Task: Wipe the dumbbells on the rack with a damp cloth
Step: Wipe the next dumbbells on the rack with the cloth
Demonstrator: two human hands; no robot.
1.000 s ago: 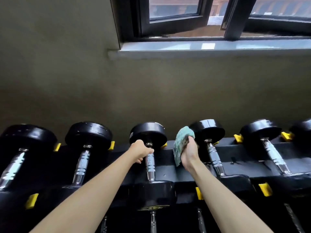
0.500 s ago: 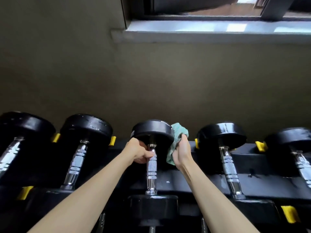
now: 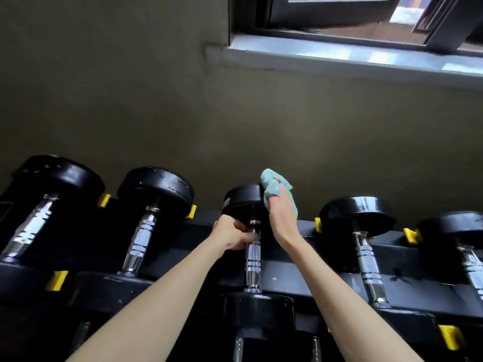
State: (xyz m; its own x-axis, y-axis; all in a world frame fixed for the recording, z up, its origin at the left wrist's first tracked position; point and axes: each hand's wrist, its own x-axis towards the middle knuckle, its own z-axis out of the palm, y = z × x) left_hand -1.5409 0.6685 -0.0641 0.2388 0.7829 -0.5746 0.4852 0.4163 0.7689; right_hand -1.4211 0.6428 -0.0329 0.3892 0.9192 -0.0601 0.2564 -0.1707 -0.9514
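Your left grip is wrapped round the top of the chrome handle of the middle dumbbell, right under its far head. Your right grip holds the teal cloth against the right side of that head, the cloth bunched over your fingertips and poking up above it. The dumbbell lies across the black rack. Two bigger dumbbells sit to its left, and a glossy one to its right, with yellow tabs between. Grey wall and window sill are above.
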